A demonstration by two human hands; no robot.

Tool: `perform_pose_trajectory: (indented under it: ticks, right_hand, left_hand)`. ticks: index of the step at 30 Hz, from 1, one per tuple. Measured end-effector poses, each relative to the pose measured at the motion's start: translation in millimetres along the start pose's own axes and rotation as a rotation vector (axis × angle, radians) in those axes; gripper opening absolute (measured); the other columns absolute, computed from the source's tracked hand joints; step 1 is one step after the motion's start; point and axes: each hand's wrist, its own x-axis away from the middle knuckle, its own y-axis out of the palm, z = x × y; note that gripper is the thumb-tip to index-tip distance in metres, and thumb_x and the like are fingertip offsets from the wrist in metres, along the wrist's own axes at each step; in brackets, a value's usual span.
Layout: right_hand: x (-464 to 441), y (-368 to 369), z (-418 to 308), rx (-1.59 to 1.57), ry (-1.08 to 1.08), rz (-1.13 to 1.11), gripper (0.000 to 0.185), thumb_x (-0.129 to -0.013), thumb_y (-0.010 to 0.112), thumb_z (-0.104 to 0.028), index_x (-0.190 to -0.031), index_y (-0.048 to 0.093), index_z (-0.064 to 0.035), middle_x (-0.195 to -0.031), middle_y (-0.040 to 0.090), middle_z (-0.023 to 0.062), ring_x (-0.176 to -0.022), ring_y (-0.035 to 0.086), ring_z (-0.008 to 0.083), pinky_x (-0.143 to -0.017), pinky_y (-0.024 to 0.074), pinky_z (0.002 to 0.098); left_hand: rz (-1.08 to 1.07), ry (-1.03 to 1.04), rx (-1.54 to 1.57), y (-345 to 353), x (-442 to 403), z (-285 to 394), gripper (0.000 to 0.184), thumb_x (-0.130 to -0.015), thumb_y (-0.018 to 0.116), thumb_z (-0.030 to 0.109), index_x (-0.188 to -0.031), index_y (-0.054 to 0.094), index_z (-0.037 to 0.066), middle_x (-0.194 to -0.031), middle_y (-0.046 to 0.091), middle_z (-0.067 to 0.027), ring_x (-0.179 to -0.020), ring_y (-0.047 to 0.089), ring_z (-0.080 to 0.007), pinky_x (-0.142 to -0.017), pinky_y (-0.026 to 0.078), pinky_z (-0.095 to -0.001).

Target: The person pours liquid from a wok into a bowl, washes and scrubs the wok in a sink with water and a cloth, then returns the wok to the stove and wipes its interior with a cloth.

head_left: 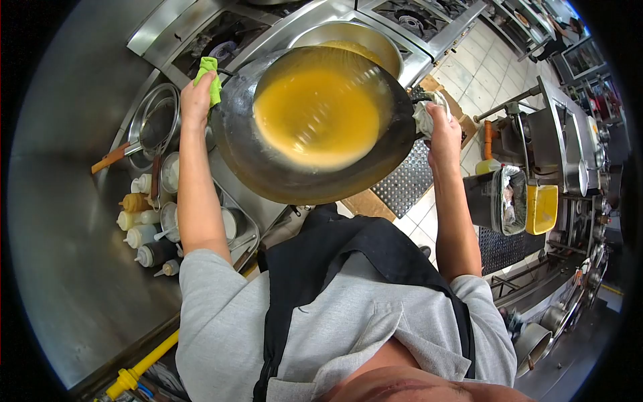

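Kitchen bg: steel range [328, 15], tiled flr [479, 50]. Nearest, wearer's black apron [321, 244]. L hand [195, 100] clamped on green cloth [209, 74] at wok's left handle; R hand [445, 137] clamped on white cloth [426, 114] at its right. Wok [315, 186] held aloft betw. them, mouth up, exact tilt can't tell; handle-to-handle axis runs L–R. Prob. heavy, stiff, poss. hot; yellow liquid [315, 110] apt to slosh. Best hold: both handles, w/ cloths. Beyond far rim: steel bowl [392, 52] by range's front edge.
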Motion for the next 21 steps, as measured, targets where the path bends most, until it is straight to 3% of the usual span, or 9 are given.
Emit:
perform_pose_trajectory:
  ticks: [2,4,11,13,21]
  right_hand:
    - [-1.7,-2.0,1.4,-0.003,0.004,0.001,0.022,-0.086,0.064,-0.021,-0.095,0.069,-0.0011,-0.081,0.065,0.0009,-0.068,0.057,0.0091,-0.064,0.0430,0.0254]
    - [-2.7,-3.8,1.4,0.025,0.003,-0.012,0.022,-0.090,0.061,-0.017,-0.100,0.068,0.0012,-0.087,0.068,0.0045,-0.075,0.063,0.0129,-0.069,0.0493,0.0273]
    - [-1.6,-3.7,0.5,0.056,-0.001,-0.002,0.022,-0.090,0.061,-0.017,-0.100,0.068,0.0013,-0.089,0.068,0.0044,-0.077,0.063,0.0127,-0.071,0.0489,0.0270]
    - [0.5,-0.7,-0.8,0.061,-0.023,0.019,0.023,-0.086,0.064,-0.025,-0.093,0.070,-0.0037,-0.075,0.062,-0.0015,-0.061,0.049,0.0065,-0.057,0.0363,0.0251]
    - [4.5,2.8,-5.2,-0.005,-0.007,0.010,0.022,-0.087,0.064,-0.021,-0.095,0.069,-0.0017,-0.080,0.065,0.0010,-0.066,0.055,0.0081,-0.061,0.0419,0.0250]
  left_hand:
    - [-0.002,0.003,0.001,-1.0,-0.5,0.0,0.028,-0.088,0.069,0.028,-0.090,0.069,0.000,-0.078,0.065,-0.0008,-0.065,0.058,-0.0084,-0.060,0.044,-0.0244]
    - [-0.004,-0.003,-0.019,-1.1,-0.7,1.1,0.029,-0.088,0.069,0.029,-0.090,0.069,0.000,-0.078,0.065,-0.0011,-0.065,0.058,-0.0084,-0.060,0.044,-0.0245]
    - [0.004,-0.003,-0.044,-2.2,-5.3,0.4,0.029,-0.087,0.070,0.029,-0.089,0.070,0.000,-0.077,0.066,-0.0013,-0.065,0.059,-0.0089,-0.060,0.044,-0.0249]
    - [-0.008,-0.008,-0.029,-2.2,-7.6,-1.8,0.029,-0.086,0.070,0.029,-0.089,0.070,0.000,-0.076,0.066,-0.0010,-0.064,0.059,-0.0089,-0.060,0.044,-0.0248]
    - [-0.024,-0.013,-0.004,-2.0,-8.4,0.2,0.028,-0.086,0.070,0.029,-0.090,0.070,0.000,-0.077,0.066,-0.0007,-0.064,0.059,-0.0092,-0.060,0.044,-0.0248]
